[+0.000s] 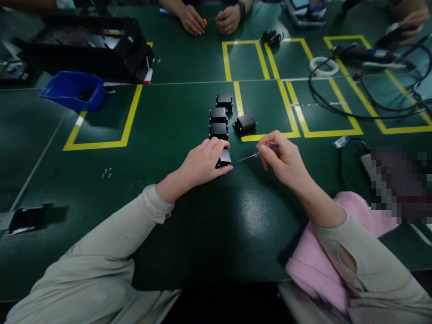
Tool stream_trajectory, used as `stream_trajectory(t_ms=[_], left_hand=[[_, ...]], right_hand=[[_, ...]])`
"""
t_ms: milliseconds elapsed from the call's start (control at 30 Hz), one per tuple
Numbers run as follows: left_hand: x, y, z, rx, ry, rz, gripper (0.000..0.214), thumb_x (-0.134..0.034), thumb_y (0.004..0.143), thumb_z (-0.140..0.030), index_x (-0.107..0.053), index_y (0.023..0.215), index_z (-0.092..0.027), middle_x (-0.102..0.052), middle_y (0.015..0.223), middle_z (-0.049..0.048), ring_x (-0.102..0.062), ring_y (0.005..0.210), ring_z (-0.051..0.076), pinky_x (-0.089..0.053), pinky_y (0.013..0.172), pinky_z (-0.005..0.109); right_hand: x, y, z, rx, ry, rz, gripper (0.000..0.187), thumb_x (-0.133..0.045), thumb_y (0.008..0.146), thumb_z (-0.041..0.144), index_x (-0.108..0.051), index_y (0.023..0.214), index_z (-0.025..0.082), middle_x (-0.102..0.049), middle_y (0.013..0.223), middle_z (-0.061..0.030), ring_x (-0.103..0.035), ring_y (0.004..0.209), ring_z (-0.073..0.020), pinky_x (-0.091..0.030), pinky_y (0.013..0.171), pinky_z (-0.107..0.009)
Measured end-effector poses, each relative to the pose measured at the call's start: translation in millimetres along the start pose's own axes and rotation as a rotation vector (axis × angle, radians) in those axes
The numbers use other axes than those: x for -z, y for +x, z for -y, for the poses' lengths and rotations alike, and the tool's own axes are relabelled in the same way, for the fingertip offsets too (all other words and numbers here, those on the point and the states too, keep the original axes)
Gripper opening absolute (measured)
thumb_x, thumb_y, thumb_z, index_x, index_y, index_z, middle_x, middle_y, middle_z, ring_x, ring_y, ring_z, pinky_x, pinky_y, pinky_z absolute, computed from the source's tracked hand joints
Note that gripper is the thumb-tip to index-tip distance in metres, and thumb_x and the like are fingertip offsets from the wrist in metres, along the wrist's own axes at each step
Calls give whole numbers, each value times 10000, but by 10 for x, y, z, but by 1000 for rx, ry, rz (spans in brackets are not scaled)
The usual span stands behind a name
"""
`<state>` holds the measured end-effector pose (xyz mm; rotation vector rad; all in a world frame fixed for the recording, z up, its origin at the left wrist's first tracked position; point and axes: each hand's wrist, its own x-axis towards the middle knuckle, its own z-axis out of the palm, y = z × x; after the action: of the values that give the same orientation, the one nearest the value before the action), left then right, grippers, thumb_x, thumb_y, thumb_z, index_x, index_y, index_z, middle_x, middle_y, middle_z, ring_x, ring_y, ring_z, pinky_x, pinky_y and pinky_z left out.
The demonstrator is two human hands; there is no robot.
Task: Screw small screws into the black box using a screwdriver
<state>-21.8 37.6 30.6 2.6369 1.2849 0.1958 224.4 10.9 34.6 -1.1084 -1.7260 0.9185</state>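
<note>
My left hand (202,163) is closed around a small black box (225,157) on the green table, thumb along its near edge and fingers over the far side. In my right hand (281,157) is a screwdriver (249,157) with a dark, partly clear handle. Its thin shaft points left and the tip meets the box's right near corner. Beyond my left hand, black boxes of the same kind stand in a row: one box (218,130), another (218,114) and a farther one (224,101). A further black box (245,124) sits turned at an angle to their right.
Several loose screws (106,173) lie on the left. A blue bin (74,91) stands by a large black rack (87,49). A pink cloth (317,265) lies under my right forearm. Black cables (357,114) spread at right. Across the table are another person's hands (227,19).
</note>
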Motion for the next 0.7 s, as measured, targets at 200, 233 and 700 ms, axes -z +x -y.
stream_trajectory(t_ms=[200,233,700], left_hand=[[-2,5,-5,3,-7,4,499,-657,947,-480,-483,1314,-191,-606,1268,116,-586,1103,286,-515,876,395],[-2,5,-4,3,-8,6,500,-656,949,-482,-484,1314,-188,-605,1269,117,-586,1105,287,-516,875,396],[-1,-1,3,-3,-5,3,504,-649,955,-494,-487,1317,-182,-605,1265,119,-586,1090,278,-515,860,382]], right_hand=[[6,-5,7,21,-20,10,176,-592,1020,414,-557,1015,242,-549,653,71,-527,484,-79,-405,496,-253],[6,-6,6,19,-18,10,171,-592,1020,410,-559,1031,242,-555,664,70,-535,492,-81,-416,504,-254],[6,-6,5,5,-4,3,167,-591,1020,400,-553,1023,238,-554,666,68,-536,493,-79,-428,500,-250]])
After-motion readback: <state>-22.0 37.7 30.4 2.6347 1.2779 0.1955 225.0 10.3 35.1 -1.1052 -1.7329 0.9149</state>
